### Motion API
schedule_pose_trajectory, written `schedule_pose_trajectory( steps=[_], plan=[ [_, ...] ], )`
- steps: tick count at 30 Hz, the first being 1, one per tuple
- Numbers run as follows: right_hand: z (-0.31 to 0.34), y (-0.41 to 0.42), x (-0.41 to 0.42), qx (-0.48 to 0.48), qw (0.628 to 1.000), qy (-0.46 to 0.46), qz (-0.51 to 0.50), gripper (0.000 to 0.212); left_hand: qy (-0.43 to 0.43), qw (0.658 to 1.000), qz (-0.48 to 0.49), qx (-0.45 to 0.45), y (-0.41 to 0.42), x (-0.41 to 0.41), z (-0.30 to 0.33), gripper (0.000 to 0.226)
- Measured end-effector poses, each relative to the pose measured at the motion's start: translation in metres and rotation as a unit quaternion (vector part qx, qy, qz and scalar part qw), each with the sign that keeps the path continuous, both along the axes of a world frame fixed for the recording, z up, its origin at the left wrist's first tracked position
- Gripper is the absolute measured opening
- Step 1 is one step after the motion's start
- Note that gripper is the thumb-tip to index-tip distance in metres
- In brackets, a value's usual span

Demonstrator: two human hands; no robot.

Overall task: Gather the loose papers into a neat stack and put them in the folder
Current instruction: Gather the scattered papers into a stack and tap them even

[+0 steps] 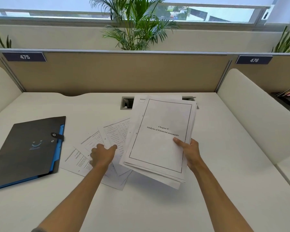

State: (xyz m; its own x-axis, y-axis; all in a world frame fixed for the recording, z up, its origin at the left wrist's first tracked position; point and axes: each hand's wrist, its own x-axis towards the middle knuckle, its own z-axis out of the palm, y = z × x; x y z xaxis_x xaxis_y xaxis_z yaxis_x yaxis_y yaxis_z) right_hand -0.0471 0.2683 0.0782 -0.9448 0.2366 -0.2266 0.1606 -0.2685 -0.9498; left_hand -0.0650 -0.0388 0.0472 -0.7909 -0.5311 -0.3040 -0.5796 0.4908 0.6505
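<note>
My right hand (188, 150) holds a stack of white papers (159, 139) lifted above the desk, thumb on the top sheet, which reads "Chapter 5". Several loose printed sheets (110, 136) lie fanned on the white desk (157, 206) left of that stack. My left hand (102, 155) rests on these loose sheets, fingers curled and pressing on them; whether it pinches one I cannot tell. A black folder (28, 149) with blue inner pockets and a snap strap lies closed at the left of the desk.
A cable cut-out (126, 102) sits at the desk's back, partly behind the held stack. A tan partition (117, 72) with number plates 475 and 476 closes the back. White side dividers flank the desk. Plants stand behind the partition.
</note>
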Motion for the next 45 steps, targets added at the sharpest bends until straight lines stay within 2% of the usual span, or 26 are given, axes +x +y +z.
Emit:
schedule_pose_trajectory(
  steps=[2,6,10,12,19,25,32,40,45],
  plan=[
    [0.001,0.002,0.000,0.000,1.000,0.001,-0.001,0.017,-0.039,0.998,0.005,-0.050,0.000,0.002,-0.003,0.081],
    [0.002,0.005,0.001,0.001,1.000,0.005,-0.003,0.017,-0.087,0.992,-0.001,-0.088,0.003,0.005,-0.006,0.097],
    [0.002,0.006,0.002,0.000,1.000,-0.001,-0.007,0.017,-0.095,0.994,0.018,-0.049,0.009,0.008,-0.010,0.130],
    [0.003,0.007,0.003,0.000,1.000,0.000,-0.006,0.017,-0.102,0.994,0.024,-0.034,0.011,0.009,-0.014,0.137],
    [0.005,0.009,0.004,0.000,1.000,0.003,-0.006,0.016,-0.110,0.992,-0.009,-0.065,0.011,0.008,-0.019,0.135],
    [0.009,0.008,0.002,-0.005,1.000,0.012,-0.001,0.018,-0.077,0.994,-0.023,-0.078,0.002,0.001,-0.015,0.119],
    [0.010,0.006,-0.001,-0.005,1.000,0.016,0.002,0.017,-0.116,0.987,0.055,-0.099,0.001,-0.001,-0.018,0.149],
    [0.009,0.007,-0.001,-0.010,1.000,0.018,0.003,0.018,-0.132,0.983,0.062,-0.112,0.003,-0.003,-0.017,0.143],
    [0.010,0.005,-0.002,-0.010,1.000,0.022,0.004,0.016,-0.108,0.988,0.071,-0.087,0.003,-0.005,-0.008,0.152]
  ],
)
